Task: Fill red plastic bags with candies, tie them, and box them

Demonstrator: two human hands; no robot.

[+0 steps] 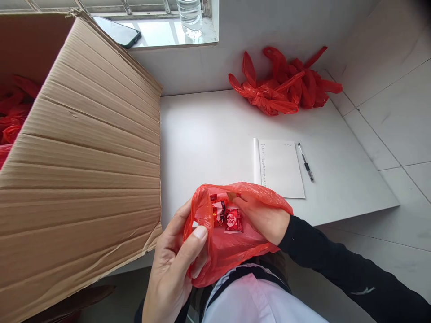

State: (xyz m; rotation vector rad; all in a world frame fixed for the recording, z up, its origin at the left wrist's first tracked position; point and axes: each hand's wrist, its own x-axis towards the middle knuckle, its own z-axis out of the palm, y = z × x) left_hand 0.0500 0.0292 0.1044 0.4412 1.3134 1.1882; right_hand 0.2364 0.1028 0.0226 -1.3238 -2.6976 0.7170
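A red plastic bag (225, 251) is held open in front of me, below the table's near edge. My left hand (171, 264) grips its left rim, thumb pressed on the plastic. My right hand (266, 217) reaches inside the bag's mouth, its fingers closed near small red wrapped sweets (232, 219); whether it pinches one I cannot make out. A dark sleeve covers my right forearm.
A large open cardboard box (81, 161) with red bags inside stands on the left. On the white table (208, 134) lie a heap of tied red bags (283, 85), a paper sheet (279, 168) and a pen (305, 162). A phone (117, 31) and bottle (190, 18) rest on the windowsill.
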